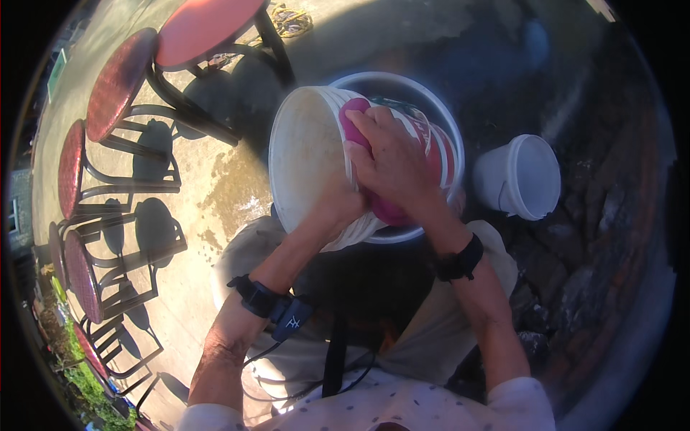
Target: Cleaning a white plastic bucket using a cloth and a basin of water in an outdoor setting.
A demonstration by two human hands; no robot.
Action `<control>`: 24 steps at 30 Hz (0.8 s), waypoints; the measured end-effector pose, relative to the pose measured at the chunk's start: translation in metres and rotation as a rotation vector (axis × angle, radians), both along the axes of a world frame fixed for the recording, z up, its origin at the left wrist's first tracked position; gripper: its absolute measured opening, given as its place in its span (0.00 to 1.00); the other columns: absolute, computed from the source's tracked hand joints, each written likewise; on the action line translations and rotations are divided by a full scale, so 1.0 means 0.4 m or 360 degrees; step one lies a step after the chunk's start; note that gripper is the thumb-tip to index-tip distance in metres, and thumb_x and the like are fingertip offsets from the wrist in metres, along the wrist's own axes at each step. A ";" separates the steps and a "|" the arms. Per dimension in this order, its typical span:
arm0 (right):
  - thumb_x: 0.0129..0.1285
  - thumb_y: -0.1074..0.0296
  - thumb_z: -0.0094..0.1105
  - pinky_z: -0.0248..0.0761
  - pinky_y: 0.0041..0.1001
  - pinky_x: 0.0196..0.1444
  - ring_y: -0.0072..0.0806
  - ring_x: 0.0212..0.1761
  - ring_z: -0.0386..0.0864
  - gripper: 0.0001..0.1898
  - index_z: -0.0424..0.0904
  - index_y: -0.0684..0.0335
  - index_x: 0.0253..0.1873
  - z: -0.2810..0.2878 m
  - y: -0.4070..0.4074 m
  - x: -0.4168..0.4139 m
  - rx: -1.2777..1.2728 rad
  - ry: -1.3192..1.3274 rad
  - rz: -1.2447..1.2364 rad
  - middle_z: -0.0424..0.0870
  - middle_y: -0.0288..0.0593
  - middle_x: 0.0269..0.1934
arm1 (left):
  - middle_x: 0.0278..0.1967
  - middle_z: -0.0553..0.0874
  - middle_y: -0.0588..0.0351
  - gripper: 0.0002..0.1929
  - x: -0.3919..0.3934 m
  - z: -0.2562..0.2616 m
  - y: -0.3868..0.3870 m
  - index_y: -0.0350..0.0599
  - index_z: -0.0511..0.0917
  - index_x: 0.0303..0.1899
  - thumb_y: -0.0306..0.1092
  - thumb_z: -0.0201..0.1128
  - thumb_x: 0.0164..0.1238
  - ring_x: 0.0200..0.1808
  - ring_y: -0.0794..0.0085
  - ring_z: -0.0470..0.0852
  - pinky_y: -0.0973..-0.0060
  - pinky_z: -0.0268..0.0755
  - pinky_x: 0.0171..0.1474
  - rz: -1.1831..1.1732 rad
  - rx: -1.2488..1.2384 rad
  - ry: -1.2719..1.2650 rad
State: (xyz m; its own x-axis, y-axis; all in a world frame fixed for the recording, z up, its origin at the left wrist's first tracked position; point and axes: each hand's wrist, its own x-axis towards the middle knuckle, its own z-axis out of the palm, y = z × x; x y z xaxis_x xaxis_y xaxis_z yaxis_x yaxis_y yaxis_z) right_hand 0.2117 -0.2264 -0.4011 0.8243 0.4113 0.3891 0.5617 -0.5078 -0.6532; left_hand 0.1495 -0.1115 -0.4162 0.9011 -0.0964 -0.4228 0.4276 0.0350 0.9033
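Note:
A large white plastic bucket (307,156) with a red printed side lies tilted on its side over a round basin (458,129), its mouth towards the left. My left hand (342,202) reaches into the mouth and grips the bucket's wall near the lower rim; its fingers are partly hidden. Pressed to the outside of the bucket, just behind the rim, is a pink sponge or scrubber (354,121). My right hand (391,156) is closed over its middle. The basin's inside is mostly hidden by the bucket.
A small white pail (493,175) lies tipped to the right, beside rough dark stones (571,258). Red-seated metal stools (118,83) line the left on sunlit concrete. A coil of yellow rope (291,21) lies at the top. A cable (307,396) crosses my lap.

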 end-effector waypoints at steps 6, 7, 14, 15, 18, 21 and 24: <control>0.55 0.76 0.51 0.70 0.40 0.45 0.49 0.41 0.75 0.13 0.76 0.66 0.46 -0.035 -0.019 -0.042 0.0031 0.0329 0.0277 0.74 0.50 0.39 | 0.34 0.80 0.53 0.21 0.005 0.001 0.036 0.31 0.75 0.44 0.14 0.52 0.42 0.37 0.70 0.79 0.73 0.73 0.41 0.0019 0.0082 0.0052; 0.54 0.76 0.51 0.70 0.39 0.44 0.48 0.41 0.75 0.12 0.76 0.66 0.45 -0.022 -0.023 -0.073 -0.0062 0.0278 0.0195 0.74 0.49 0.39 | 0.34 0.80 0.52 0.22 0.012 0.009 0.032 0.30 0.75 0.44 0.14 0.53 0.41 0.38 0.69 0.80 0.72 0.73 0.42 -0.0034 0.0130 -0.0001; 0.53 0.77 0.53 0.72 0.39 0.41 0.44 0.41 0.76 0.09 0.79 0.64 0.39 -0.022 0.009 0.093 -0.0566 -0.0155 0.0149 0.74 0.46 0.38 | 0.36 0.82 0.50 0.23 -0.004 -0.054 0.016 0.28 0.76 0.45 0.15 0.53 0.39 0.39 0.66 0.81 0.72 0.73 0.44 -0.0082 0.0285 -0.0017; 0.53 0.77 0.53 0.72 0.39 0.41 0.44 0.41 0.76 0.09 0.79 0.64 0.39 -0.027 0.014 0.125 -0.0566 -0.0151 0.0149 0.74 0.46 0.38 | 0.36 0.82 0.50 0.23 0.002 -0.054 0.013 0.28 0.76 0.45 0.15 0.53 0.39 0.39 0.66 0.81 0.72 0.73 0.44 -0.0082 0.0285 -0.0012; 0.52 0.76 0.53 0.72 0.40 0.41 0.42 0.40 0.76 0.08 0.80 0.62 0.37 -0.028 0.026 0.165 -0.0659 -0.0227 0.0265 0.74 0.45 0.37 | 0.38 0.82 0.49 0.23 0.031 -0.014 0.015 0.28 0.76 0.46 0.14 0.52 0.40 0.40 0.64 0.81 0.72 0.73 0.46 -0.0040 0.0117 0.0193; 0.50 0.77 0.55 0.71 0.39 0.38 0.39 0.38 0.76 0.08 0.81 0.61 0.35 -0.008 0.007 0.112 -0.0757 -0.0200 0.0293 0.74 0.42 0.36 | 0.38 0.81 0.48 0.24 0.025 -0.037 0.020 0.28 0.76 0.45 0.13 0.50 0.39 0.39 0.63 0.81 0.71 0.74 0.45 0.0036 0.0172 0.0079; 0.48 0.77 0.56 0.71 0.36 0.36 0.37 0.37 0.75 0.08 0.81 0.59 0.35 0.030 -0.036 -0.009 -0.0756 -0.0190 0.0440 0.74 0.40 0.35 | 0.38 0.81 0.48 0.24 0.053 0.010 0.040 0.28 0.75 0.46 0.13 0.49 0.38 0.41 0.63 0.81 0.70 0.74 0.46 0.0127 0.0059 0.0212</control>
State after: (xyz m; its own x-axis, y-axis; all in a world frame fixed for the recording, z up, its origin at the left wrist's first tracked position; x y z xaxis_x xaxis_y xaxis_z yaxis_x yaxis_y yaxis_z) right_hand 0.2081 -0.2409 -0.3890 0.6225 0.7586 0.1923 0.7716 -0.5540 -0.3126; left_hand 0.1705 -0.0953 -0.4120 0.8410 -0.0089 -0.5410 0.5409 0.0413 0.8401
